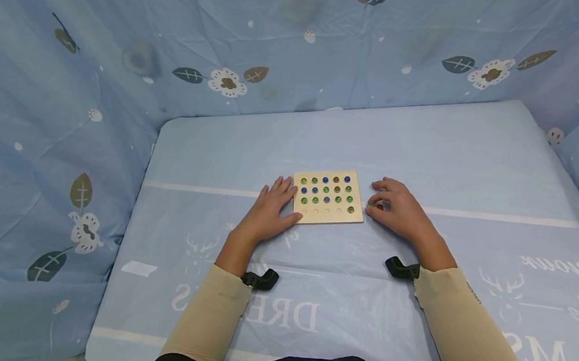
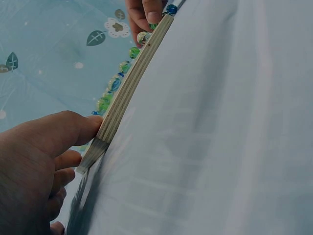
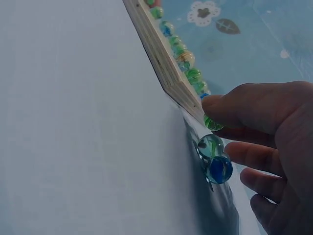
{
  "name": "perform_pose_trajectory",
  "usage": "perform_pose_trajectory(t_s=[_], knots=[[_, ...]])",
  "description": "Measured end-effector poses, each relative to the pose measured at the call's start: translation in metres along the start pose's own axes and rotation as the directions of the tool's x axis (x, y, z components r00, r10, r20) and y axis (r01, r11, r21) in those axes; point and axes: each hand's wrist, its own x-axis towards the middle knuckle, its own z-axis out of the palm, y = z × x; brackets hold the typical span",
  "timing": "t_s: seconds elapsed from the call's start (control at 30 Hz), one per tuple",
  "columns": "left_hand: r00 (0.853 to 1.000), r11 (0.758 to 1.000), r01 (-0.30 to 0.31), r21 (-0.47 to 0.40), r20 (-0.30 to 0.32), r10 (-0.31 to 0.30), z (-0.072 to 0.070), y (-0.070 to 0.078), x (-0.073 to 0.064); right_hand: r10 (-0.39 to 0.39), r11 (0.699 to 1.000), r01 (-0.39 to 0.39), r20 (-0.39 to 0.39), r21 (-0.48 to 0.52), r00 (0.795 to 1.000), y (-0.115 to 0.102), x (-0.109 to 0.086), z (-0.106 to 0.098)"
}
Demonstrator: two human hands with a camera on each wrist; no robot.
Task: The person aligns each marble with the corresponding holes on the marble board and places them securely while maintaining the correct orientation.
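- Firstly, the pale wooden board (image 1: 332, 194) lies flat near the middle of the blue printed cloth (image 1: 340, 301), between the two hands.
- It serves as the container: shallow hollows in four rows, five in each row.
- The three farther rows are full of glass marbles (image 1: 326, 190), which are green, blue and brownish.
- In the near row, only the hollow at the right end carries a marble, the yellowish-green marble (image 1: 351, 210); the other four hollows show bare wood.
- The left hand (image 1: 265, 213) holds the board by its left side, with the thumb at the near left corner and the other fingers along the left edge.
- The right hand (image 1: 399, 211) is just right of the board; its thumb and forefinger pinch a green marble (image 3: 213, 123) beside the right edge.
- Close to its other fingers, a clear marble (image 3: 210, 147) with a green strand and a blue marble (image 3: 220, 170) rest on the cloth; whether the fingers touch them, I cannot tell.
- From the head view, something reddish shows inside the bent right fingers, too small to be identified.
- Each wrist wears a black band (image 1: 261, 279).
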Motion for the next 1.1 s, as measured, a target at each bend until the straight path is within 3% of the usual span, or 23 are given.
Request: perform_pose_trajectory(t_s=[0.73, 1.1], knots=[[1.0, 1.0, -0.005, 0.018, -0.007, 0.005, 0.0, -0.002, 0.001, -0.072, 0.995, 0.073, -0.017, 0.065, 0.997, -0.021, 0.003, 0.002], [1.0, 1.0, 0.004, -0.021, -0.002, -0.004, -0.001, -0.001, 0.0, -0.134, 0.988, 0.134, -0.003, 0.083, 0.991, -0.026, 0.004, 0.007]])
